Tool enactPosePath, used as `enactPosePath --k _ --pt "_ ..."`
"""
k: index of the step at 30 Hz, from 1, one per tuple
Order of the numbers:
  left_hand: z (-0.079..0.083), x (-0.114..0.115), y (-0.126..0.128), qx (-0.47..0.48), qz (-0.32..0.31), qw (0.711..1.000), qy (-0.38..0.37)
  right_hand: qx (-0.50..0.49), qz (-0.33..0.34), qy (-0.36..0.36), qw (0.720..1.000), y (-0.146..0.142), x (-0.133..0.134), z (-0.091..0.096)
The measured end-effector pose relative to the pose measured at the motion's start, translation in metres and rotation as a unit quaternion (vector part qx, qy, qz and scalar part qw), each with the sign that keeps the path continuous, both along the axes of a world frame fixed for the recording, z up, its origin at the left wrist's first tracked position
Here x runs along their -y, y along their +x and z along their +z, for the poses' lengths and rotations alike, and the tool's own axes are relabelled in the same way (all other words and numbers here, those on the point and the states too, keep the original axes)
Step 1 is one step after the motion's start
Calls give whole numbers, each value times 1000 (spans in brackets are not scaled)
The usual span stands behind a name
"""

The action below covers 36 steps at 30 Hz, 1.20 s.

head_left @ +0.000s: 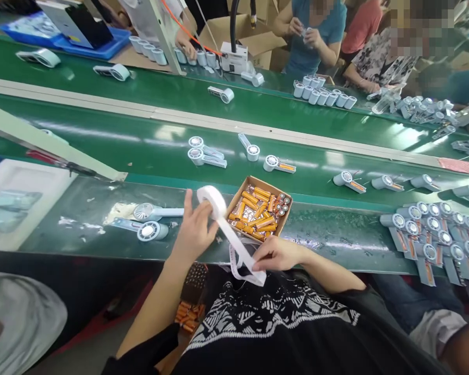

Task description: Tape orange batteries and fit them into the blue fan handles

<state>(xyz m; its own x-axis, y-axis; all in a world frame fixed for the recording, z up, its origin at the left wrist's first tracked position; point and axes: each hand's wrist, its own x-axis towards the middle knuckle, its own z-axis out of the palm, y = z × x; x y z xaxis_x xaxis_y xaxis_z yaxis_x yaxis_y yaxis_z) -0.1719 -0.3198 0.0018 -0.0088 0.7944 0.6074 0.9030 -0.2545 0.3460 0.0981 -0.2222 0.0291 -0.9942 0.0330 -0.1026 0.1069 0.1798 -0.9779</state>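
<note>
My left hand [193,229] holds a roll of white tape [220,202], fingers through its core and the index finger raised. A strip [237,242] runs from the roll down to my right hand [277,253], which pinches it between thumb and fingers. The loose end folds and hangs in a loop in front of my shirt. Just beyond my hands stands a small cardboard box [230,209] of orange-wrapped battery cells [250,198], some showing their round ends. Left of my left hand, two pale blue handheld fans [152,230] lie on the bench.
Many open fan bodies [430,224] are piled at the bench's right. A green conveyor [156,151] with spaced fan parts runs beyond the box. At left are a slanted post [58,138] and a white tray [47,179]. Co-workers sit across the line and beside me.
</note>
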Motion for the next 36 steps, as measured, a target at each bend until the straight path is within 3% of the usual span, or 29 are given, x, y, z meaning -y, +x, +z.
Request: enactPosePath --k 2,4,7,9,11,14,18,21,26,31,33,36 --pt "1 7 -4 46 46 998 1 9 68 98 993 -7 -9 0" --pt "4 13 -2 82 78 994 3 29 21 221 975 -22 -26 -1" --pt "7 19 9 80 83 993 20 47 -79 419 903 -53 -54 -10" --pt "5 20 15 68 82 994 18 47 -47 509 858 -74 -69 -21" --pt "0 21 18 60 73 996 6 50 14 534 844 -89 -78 -30" --pt "-10 24 19 35 36 999 -4 72 25 492 867 -94 -84 -32" --pt "-14 33 17 -41 28 998 -28 100 -168 340 920 -73 -84 -6" --pt "-13 35 15 -84 23 994 -62 92 -192 249 945 -56 -78 17" --pt "-9 26 14 -126 -40 986 -101 100 -119 294 943 -48 -65 35" --pt "-2 18 22 -123 -59 979 -149 114 -108 307 939 -43 -63 31" --pt "0 17 27 -119 -53 977 -167 103 -130 249 954 -40 -67 25" --pt "2 14 37 -114 -34 980 -157 37 -229 53 971 -40 -67 13"
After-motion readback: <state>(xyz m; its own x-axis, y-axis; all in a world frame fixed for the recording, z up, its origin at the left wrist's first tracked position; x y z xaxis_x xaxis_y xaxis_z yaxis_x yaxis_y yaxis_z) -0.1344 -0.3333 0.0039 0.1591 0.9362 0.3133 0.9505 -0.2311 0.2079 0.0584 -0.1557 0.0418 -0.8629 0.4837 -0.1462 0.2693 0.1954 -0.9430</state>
